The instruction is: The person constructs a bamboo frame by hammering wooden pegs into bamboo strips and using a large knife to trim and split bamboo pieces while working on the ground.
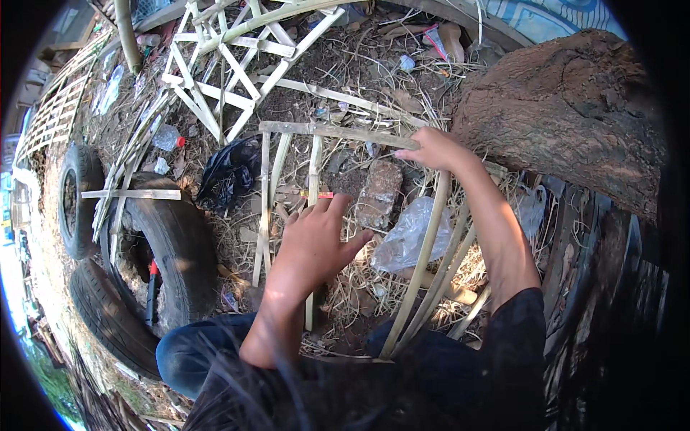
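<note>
A flat bamboo slat (345, 133) lies crosswise before me, with narrower strips joined to it and running toward me. My right hand (437, 149) closes on its right end, the thumb along the near edge. Below that hand a long curved bamboo strip (424, 255) comes down toward my lap; whether the hand grips it too is hidden. My left hand (314, 241) hovers palm down over an upright bamboo strip (315, 165), thumb spread and fingers apart. A small red and yellow piece (323, 195) shows just past its fingertips.
A lattice of bamboo strips (230, 93) stands at the far left. Old tyres (172, 248) lie to the left, with a red-and-black handled tool (152, 291) against them. A thick tree trunk (560, 108) blocks the right. A brick (379, 192), clear plastic bag (413, 237) and shavings litter the ground.
</note>
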Available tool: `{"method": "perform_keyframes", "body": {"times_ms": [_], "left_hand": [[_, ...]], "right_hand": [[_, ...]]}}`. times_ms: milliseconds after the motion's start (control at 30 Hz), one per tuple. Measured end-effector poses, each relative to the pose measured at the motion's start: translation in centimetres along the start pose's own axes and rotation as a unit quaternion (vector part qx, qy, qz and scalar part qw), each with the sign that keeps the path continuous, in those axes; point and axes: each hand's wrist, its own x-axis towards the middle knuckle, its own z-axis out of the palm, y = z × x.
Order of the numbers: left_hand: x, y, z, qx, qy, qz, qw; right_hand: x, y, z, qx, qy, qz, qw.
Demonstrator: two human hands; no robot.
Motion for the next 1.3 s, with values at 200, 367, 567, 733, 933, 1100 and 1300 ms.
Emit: {"method": "perform_keyframes", "body": {"times_ms": [200, 367, 567, 733, 933, 1100, 1300], "left_hand": [[5.8, -10.1, 1.7, 0.002, 0.01, -0.182, 0.983], [7.3, -16.8, 6.8, 0.02, -0.039, -0.241, 0.969], [9.1, -17.3, 9.5, 0.095, -0.007, -0.283, 0.954], [11.6, -18.9, 9.8, 0.114, -0.043, -0.278, 0.953], [12.8, -18.2, 8.8, 0.101, -0.033, -0.277, 0.955], [12.0, -19.2, 9.1, 0.087, -0.048, -0.265, 0.959], [12.7, -18.4, 7.5, 0.106, -0.071, -0.247, 0.961]], "right_hand": [[3.2, 5.0, 5.9, -0.008, -0.032, 0.082, 0.996], [4.4, 5.1, 7.4, 0.028, -0.076, 0.126, 0.989], [6.4, 5.7, 9.5, 0.044, 0.019, 0.031, 0.998], [7.4, 6.7, 9.7, 0.11, 0.078, -0.059, 0.989], [11.8, 8.9, 9.3, -0.082, 0.326, 0.004, 0.942], [13.1, 7.8, 7.4, -0.242, 0.229, 0.03, 0.942], [12.5, 9.8, 5.1, -0.252, 0.182, 0.05, 0.949]]}}
